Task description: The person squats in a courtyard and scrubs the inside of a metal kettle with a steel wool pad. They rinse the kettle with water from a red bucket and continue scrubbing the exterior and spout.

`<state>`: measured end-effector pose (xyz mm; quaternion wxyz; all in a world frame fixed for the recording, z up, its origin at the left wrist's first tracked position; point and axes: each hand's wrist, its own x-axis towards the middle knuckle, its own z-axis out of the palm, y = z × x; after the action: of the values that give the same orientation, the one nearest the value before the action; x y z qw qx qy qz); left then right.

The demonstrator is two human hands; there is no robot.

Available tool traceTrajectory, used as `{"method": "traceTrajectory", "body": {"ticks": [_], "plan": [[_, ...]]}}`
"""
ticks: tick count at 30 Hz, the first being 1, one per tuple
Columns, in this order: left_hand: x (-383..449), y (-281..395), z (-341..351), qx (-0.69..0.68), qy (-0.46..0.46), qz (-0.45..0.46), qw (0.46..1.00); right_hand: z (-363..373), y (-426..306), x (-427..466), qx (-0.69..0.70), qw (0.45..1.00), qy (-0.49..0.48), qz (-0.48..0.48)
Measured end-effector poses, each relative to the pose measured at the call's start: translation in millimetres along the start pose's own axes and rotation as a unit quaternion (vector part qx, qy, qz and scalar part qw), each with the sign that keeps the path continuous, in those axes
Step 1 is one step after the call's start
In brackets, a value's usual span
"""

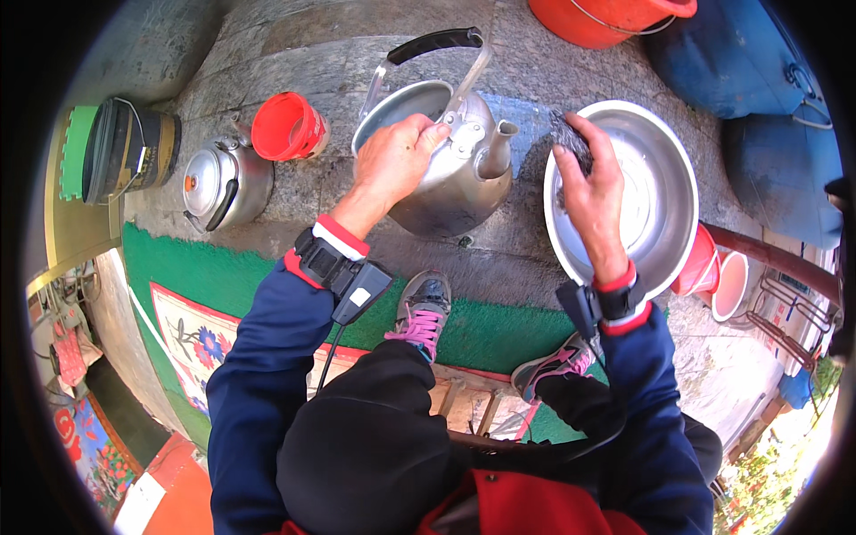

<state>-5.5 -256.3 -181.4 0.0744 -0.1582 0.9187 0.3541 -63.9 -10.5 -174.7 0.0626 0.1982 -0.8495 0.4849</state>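
A large metal kettle (449, 200) without a lid stands on the stone paving before me, its spout pointing right and its black-gripped handle (435, 44) raised. My left hand (404, 157) grips the kettle's rim near the handle bracket, thumb on the outside. In my right hand (592, 180) is a dark scouring pad (570, 144), pinched between thumb and fingers. That hand is over the left side of a wide metal basin (659, 194). The inside of the kettle is only partly visible.
At left are a smaller lidded kettle (244, 190), a red plastic cup (284, 127) and a black paint bucket (127, 150). An orange bucket (602, 20) and blue barrels (729, 60) stand at the far side. Green carpet (481, 328) lies under my feet.
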Motion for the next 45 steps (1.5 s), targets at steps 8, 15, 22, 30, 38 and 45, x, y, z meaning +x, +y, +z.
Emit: {"method": "traceTrajectory", "body": {"ticks": [8, 15, 22, 30, 38, 45], "plan": [[6.1, -10.5, 24.0, -0.197, -0.040, -0.044, 0.979, 42.4, -64.7, -17.2, -0.137, 0.980, -0.055, -0.132], [4.7, 1.3, 37.5, -0.276, -0.042, 0.010, 0.960, 84.0, -53.4, 12.3, -0.383, 0.913, -0.123, -0.059], [11.8, 0.0, 51.1, -0.347, -0.027, -0.009, 0.937, 50.8, -63.5, -15.0, -0.251, 0.946, -0.155, -0.132], [10.2, 6.8, 47.7, -0.251, 0.009, 0.001, 0.968, 58.7, -53.7, 7.5, -0.293, 0.922, -0.156, -0.196], [18.0, -0.8, 49.7, -0.239, 0.014, -0.008, 0.971, 1.3, -11.3, -29.5, -0.277, 0.946, -0.159, 0.051], [12.5, 11.6, 43.7, -0.234, -0.004, -0.046, 0.971, 32.2, -27.5, 5.8, -0.173, 0.977, -0.018, -0.122]]}}
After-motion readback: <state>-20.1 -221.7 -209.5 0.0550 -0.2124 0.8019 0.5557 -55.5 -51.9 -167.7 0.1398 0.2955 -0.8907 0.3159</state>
